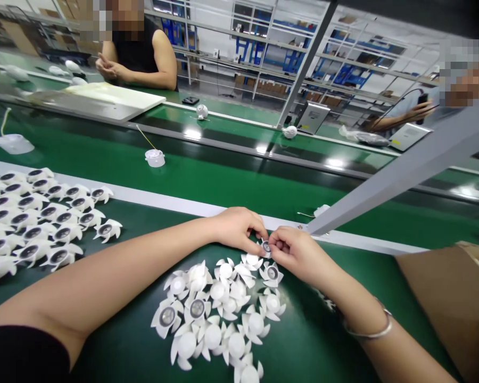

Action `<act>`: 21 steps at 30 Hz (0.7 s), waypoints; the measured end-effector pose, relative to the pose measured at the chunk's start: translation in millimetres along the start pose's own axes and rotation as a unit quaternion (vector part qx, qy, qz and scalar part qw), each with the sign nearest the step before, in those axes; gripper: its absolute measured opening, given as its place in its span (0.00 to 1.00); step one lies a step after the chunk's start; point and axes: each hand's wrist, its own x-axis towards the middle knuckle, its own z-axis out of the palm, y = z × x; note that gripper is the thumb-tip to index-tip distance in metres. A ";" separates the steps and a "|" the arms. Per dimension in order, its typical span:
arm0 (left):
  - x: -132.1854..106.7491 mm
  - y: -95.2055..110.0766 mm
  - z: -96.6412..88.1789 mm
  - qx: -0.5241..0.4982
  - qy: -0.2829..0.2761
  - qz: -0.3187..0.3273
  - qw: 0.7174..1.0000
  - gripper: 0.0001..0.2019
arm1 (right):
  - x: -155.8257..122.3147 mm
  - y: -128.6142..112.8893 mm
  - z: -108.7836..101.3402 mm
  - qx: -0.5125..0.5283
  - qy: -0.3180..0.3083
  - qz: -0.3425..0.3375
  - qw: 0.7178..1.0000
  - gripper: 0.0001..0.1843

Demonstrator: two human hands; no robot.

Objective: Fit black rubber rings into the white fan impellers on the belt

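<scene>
Close together, left hand and right hand pinching one small white impeller, pile of impellers just beneath.

Small white fan — grey hub disc facing up — is being pinched between left hand and right hand, just above the pile.

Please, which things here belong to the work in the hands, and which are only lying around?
In the work: left hand and right hand, both pinching one white fan wheel; the loose pile of such wheels below them; the laid-out rows at the left.
Lying about: cardboard box at the right; round white part on the green belt.
</scene>
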 end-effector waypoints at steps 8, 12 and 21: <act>1.9 -1.4 -0.9 0.004 -0.002 0.007 1.000 0.13 | 7.3 -2.0 -7.3 -0.030 -0.064 -0.018 0.997 0.06; 2.2 1.0 -0.6 0.007 0.000 -0.009 1.000 0.13 | 13.6 -8.7 -12.8 -0.068 -0.091 0.012 0.993 0.10; 2.1 0.3 0.7 0.002 0.003 -0.010 1.000 0.13 | 10.2 -32.4 -7.7 -0.190 -0.042 0.117 0.974 0.11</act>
